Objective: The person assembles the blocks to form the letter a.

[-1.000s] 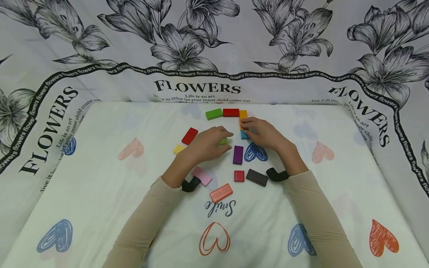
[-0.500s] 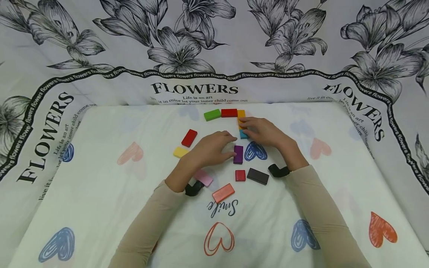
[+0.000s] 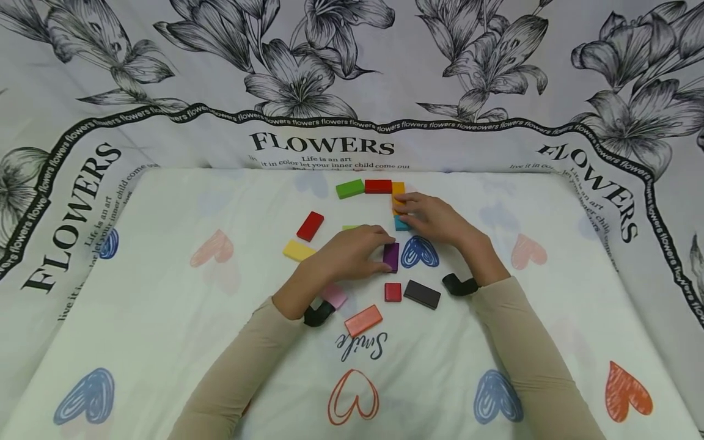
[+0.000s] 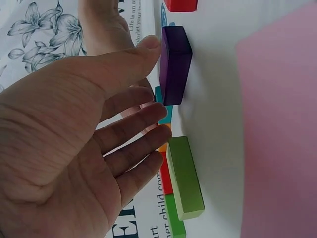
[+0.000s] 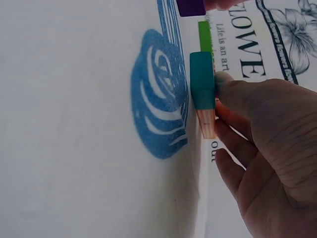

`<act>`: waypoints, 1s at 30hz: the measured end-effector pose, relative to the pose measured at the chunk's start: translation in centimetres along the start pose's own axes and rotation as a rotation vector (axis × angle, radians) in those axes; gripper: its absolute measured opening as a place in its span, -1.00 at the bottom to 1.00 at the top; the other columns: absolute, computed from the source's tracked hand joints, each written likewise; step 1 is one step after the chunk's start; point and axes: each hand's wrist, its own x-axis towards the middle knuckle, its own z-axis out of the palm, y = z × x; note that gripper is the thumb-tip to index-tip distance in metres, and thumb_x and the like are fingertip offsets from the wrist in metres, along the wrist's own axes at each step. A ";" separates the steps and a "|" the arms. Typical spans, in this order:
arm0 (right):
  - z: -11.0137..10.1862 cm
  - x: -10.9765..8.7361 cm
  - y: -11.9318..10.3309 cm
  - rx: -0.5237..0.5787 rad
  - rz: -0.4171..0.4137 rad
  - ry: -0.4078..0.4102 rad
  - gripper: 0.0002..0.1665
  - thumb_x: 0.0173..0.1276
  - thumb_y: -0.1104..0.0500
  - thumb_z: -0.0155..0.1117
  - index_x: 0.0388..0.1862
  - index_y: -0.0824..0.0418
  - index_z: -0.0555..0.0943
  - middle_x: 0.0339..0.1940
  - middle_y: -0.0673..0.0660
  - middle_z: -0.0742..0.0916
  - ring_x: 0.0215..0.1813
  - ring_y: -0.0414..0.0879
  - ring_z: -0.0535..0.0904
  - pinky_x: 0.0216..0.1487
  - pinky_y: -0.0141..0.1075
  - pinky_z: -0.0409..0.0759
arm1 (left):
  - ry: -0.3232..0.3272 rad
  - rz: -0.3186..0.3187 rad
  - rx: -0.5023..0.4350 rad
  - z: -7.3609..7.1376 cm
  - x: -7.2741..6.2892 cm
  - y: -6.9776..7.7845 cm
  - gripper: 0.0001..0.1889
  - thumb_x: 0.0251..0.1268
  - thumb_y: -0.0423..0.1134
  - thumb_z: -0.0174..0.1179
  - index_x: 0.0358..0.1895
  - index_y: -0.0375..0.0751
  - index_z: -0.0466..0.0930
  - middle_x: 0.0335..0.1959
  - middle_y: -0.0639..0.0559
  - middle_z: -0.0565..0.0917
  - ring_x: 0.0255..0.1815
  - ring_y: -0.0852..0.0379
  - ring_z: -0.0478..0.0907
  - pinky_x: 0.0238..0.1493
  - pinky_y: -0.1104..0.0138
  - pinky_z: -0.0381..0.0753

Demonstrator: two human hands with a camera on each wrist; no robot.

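Note:
My left hand reaches over the purple block lying on the white cloth. In the left wrist view, the thumb touches its upper edge, and the fingers stretch past it, fairly straight. A light green block lies beside the fingertips. My right hand rests at the orange block and blue block, which lie end to end. Its thumb touches the blue block, with the other fingers beside the orange one; their tips are partly hidden.
Beyond the hands, a green block and a red block adjoin the orange one. Around the left hand lie red, yellow, pink and salmon blocks. A small red block and a black block lie nearer.
My left hand has moved right, from over the light green block to the purple block. My right hand stays at the orange and blue blocks.

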 end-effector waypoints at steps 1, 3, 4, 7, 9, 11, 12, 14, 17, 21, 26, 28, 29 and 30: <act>-0.1 0.0 -0.1 -0.006 -0.004 0.006 -0.49 0.62 0.10 0.25 0.47 0.18 0.57 0.62 0.17 0.51 0.71 0.23 0.28 0.70 0.18 0.25 | 0.003 0.003 0.002 0.0 0.0 0.0 -0.35 0.35 0.09 0.44 0.45 -0.01 0.58 0.38 0.01 0.65 0.39 0.07 0.59 0.44 0.19 0.63; -0.2 -0.1 -0.1 -0.008 -0.010 0.019 -0.49 0.61 0.10 0.27 0.46 0.17 0.57 0.61 0.17 0.52 0.70 0.24 0.29 0.70 0.18 0.26 | 0.006 0.008 0.003 -0.1 0.1 0.0 -0.36 0.35 0.08 0.44 0.45 -0.01 0.58 0.37 0.02 0.65 0.39 0.08 0.59 0.43 0.20 0.63; -0.2 -0.1 0.0 -0.007 -0.011 0.026 -0.49 0.60 0.11 0.28 0.45 0.17 0.58 0.61 0.18 0.52 0.70 0.24 0.29 0.69 0.18 0.27 | 0.005 0.010 0.004 -0.1 0.1 0.0 -0.36 0.35 0.08 0.44 0.45 -0.01 0.58 0.37 0.02 0.65 0.39 0.08 0.59 0.44 0.20 0.63; -0.3 -0.2 0.0 -0.003 -0.010 0.037 -0.50 0.59 0.11 0.29 0.44 0.17 0.59 0.60 0.19 0.52 0.70 0.25 0.29 0.69 0.19 0.27 | 0.002 0.016 0.005 -0.3 0.2 0.0 -0.35 0.34 0.07 0.45 0.46 -0.02 0.57 0.38 0.01 0.65 0.40 0.07 0.58 0.45 0.20 0.61; -0.4 -0.1 0.1 -0.003 -0.014 0.043 -0.51 0.59 0.12 0.29 0.43 0.18 0.60 0.60 0.20 0.53 0.69 0.25 0.29 0.68 0.19 0.28 | -0.001 0.016 0.005 -0.3 0.3 0.1 -0.34 0.33 0.06 0.46 0.46 -0.03 0.57 0.39 0.00 0.64 0.41 0.06 0.57 0.46 0.20 0.61; -0.4 -0.1 0.1 -0.001 -0.019 0.045 -0.51 0.59 0.14 0.29 0.43 0.19 0.60 0.59 0.22 0.53 0.69 0.26 0.31 0.68 0.19 0.28 | -0.001 0.015 0.004 -0.3 0.3 0.1 -0.33 0.33 0.05 0.47 0.46 -0.03 0.57 0.39 0.00 0.64 0.42 0.06 0.57 0.46 0.20 0.61; -0.3 -0.1 0.1 0.003 -0.019 0.042 -0.51 0.59 0.14 0.29 0.43 0.19 0.60 0.59 0.22 0.53 0.69 0.26 0.30 0.68 0.19 0.28 | 0.000 0.013 0.002 -0.3 0.3 0.1 -0.33 0.33 0.05 0.47 0.46 -0.04 0.57 0.39 0.00 0.65 0.42 0.06 0.57 0.46 0.21 0.61; -0.3 -0.1 0.1 0.015 -0.011 0.030 -0.52 0.60 0.16 0.27 0.44 0.19 0.59 0.61 0.21 0.52 0.70 0.25 0.28 0.69 0.19 0.26 | -0.002 0.012 0.005 -0.2 0.4 0.1 -0.34 0.33 0.04 0.47 0.46 -0.04 0.57 0.38 0.00 0.65 0.41 0.07 0.58 0.46 0.22 0.61; -0.3 -0.2 0.1 0.030 0.011 0.005 -0.51 0.62 0.24 0.17 0.47 0.19 0.55 0.64 0.19 0.48 0.74 0.24 0.22 0.72 0.17 0.22 | -0.005 0.013 0.006 -0.1 0.3 0.1 -0.36 0.35 0.02 0.46 0.45 -0.06 0.58 0.37 0.00 0.66 0.39 0.07 0.59 0.46 0.23 0.61; -0.1 -0.2 0.2 0.040 0.027 -0.012 -0.42 0.54 0.36 0.01 0.50 0.20 0.52 0.66 0.17 0.46 0.75 0.24 0.18 0.72 0.17 0.20 | -0.011 0.015 0.007 0.0 0.3 0.1 -0.37 0.35 0.01 0.46 0.45 -0.07 0.58 0.36 -0.01 0.66 0.38 0.07 0.59 0.45 0.23 0.60; 0.0 -0.2 0.2 0.064 0.032 -0.011 -0.37 0.48 0.37 0.02 0.50 0.19 0.52 0.67 0.15 0.45 0.76 0.23 0.16 0.72 0.18 0.19 | -0.016 0.010 0.006 0.0 0.2 0.2 -0.36 0.35 0.00 0.46 0.45 -0.07 0.58 0.36 -0.01 0.66 0.38 0.07 0.59 0.45 0.23 0.61; 0.1 -0.2 0.2 0.067 0.034 -0.009 -0.38 0.47 0.36 0.04 0.50 0.18 0.52 0.67 0.15 0.45 0.76 0.23 0.16 0.72 0.18 0.19 | -0.017 0.007 0.007 -0.1 0.2 0.2 -0.36 0.35 0.00 0.46 0.45 -0.07 0.58 0.35 -0.01 0.66 0.38 0.07 0.59 0.45 0.23 0.61; 0.1 -0.2 0.1 0.068 0.037 -0.008 -0.38 0.48 0.36 0.05 0.50 0.18 0.52 0.67 0.14 0.45 0.76 0.22 0.16 0.72 0.18 0.20 | -0.018 0.005 0.008 -0.1 0.1 0.2 -0.36 0.35 0.01 0.46 0.45 -0.07 0.58 0.36 -0.01 0.66 0.37 0.07 0.59 0.44 0.24 0.61; 0.1 -0.2 0.1 0.068 0.039 -0.008 -0.38 0.48 0.36 0.05 0.50 0.18 0.52 0.67 0.14 0.45 0.76 0.22 0.16 0.72 0.19 0.19 | -0.019 0.003 0.009 -0.1 0.1 0.2 -0.36 0.35 0.01 0.46 0.45 -0.07 0.58 0.35 -0.01 0.66 0.37 0.07 0.59 0.44 0.24 0.61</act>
